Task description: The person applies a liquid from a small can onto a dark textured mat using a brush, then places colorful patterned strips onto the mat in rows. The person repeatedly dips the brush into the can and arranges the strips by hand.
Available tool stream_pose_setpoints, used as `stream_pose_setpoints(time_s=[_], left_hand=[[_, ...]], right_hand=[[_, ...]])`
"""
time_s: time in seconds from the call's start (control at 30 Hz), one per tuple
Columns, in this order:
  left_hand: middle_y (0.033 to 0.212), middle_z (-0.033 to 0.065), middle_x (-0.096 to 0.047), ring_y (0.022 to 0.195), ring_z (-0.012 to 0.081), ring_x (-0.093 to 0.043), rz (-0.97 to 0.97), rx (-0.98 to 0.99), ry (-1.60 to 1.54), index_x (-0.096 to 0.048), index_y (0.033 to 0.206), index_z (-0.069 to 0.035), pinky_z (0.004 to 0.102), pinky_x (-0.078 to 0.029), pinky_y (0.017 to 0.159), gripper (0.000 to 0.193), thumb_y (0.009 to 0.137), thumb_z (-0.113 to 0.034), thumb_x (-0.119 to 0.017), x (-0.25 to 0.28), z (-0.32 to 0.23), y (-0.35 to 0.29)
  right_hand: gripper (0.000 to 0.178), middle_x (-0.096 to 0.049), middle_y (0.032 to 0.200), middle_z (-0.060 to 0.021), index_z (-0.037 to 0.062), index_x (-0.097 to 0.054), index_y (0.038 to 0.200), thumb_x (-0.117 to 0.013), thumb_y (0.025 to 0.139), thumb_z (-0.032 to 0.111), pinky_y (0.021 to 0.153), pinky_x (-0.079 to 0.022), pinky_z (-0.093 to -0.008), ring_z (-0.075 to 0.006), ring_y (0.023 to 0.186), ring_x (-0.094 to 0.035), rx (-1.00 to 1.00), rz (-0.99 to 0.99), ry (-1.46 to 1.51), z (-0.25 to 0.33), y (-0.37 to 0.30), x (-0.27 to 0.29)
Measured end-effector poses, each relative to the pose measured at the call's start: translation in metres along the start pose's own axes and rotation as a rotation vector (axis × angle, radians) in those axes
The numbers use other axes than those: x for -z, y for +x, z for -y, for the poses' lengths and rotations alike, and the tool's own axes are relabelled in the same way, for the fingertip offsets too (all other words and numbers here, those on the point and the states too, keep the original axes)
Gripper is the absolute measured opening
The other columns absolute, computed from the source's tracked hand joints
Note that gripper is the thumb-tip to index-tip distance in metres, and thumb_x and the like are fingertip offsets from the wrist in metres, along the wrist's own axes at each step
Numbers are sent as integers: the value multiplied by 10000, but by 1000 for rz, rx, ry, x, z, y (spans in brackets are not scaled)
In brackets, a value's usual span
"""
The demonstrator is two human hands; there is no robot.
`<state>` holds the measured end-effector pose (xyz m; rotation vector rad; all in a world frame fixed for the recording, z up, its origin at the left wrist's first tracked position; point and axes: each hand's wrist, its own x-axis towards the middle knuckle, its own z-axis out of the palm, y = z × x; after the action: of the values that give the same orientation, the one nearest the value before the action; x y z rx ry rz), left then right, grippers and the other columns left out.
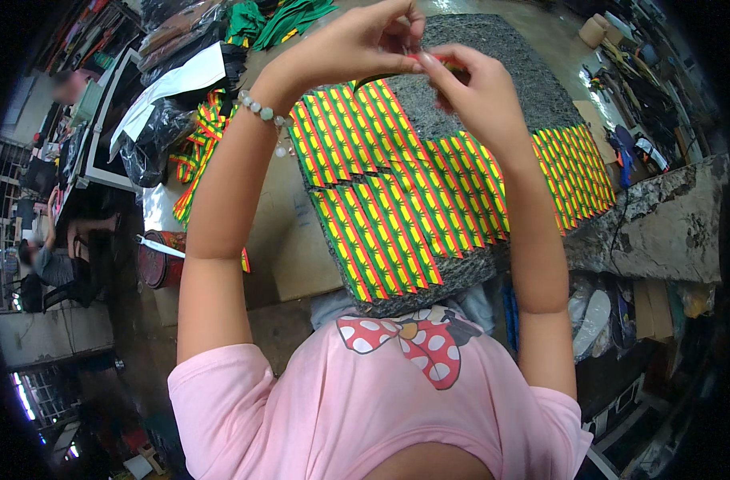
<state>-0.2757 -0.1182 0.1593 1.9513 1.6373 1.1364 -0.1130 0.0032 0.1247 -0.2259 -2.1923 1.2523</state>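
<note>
My left hand (390, 42) and my right hand (478, 86) meet above the far part of a dark grey speckled board (477, 112). Fingers of both hands are pinched together around something small with a bit of red showing; the fingers hide most of it. A thin dark edge curves out below my left hand. Beneath my hands, many ribbon strips (373, 232) in green, yellow and red with dark leaf prints lie side by side on the board in slanted rows. My right forearm covers some of them.
Left of the board, loose striped ribbon (195, 180) lies heaped near black plastic bags (161, 132) and a white sheet (173, 88). A red tin (158, 268) with a white-handled tool stands nearer. Green cloth pieces (289, 20) lie at the back. Another person (53, 260) sits far left.
</note>
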Motion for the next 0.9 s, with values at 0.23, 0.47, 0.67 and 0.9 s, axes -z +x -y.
stream_pose_setpoints(time_s=[0.23,0.47,0.67,0.9], left_hand=[[927,20,-660,776,50,-586,154,295,-243,-598,1189,-30,199,-472,659,342,888,-171,-678,12,63,-10],[860,3,-659,797,57,-605,-109,651,-352,-644,1162,-13,188,-478,672,359,853,-179,-718,0,136,-4],[915,49,-702,827,110,-640,-174,662,-47,-721,1015,-29,234,-492,752,290,801,-220,-761,-18,160,-1],[741,-19,-671,590,46,-553,-191,619,18,-761,925,-96,217,-406,500,263,773,-309,-781,-35,173,-9]], right_hand=[[229,-611,742,-20,-6,-626,957,-628,926,221,567,-473,-192,-61,606,-570,-477,-72,406,-43,-34,26],[266,-574,701,18,-10,-636,1080,-632,920,203,515,-425,-196,-39,567,-522,-602,18,306,-76,-55,-7],[252,-563,704,36,-38,-634,1084,-634,881,112,523,-408,-195,-15,583,-493,-522,2,114,-82,-55,-15],[275,-565,688,29,-19,-643,1083,-649,838,105,566,-422,-205,-29,600,-486,-469,113,-45,-78,-63,-17]])
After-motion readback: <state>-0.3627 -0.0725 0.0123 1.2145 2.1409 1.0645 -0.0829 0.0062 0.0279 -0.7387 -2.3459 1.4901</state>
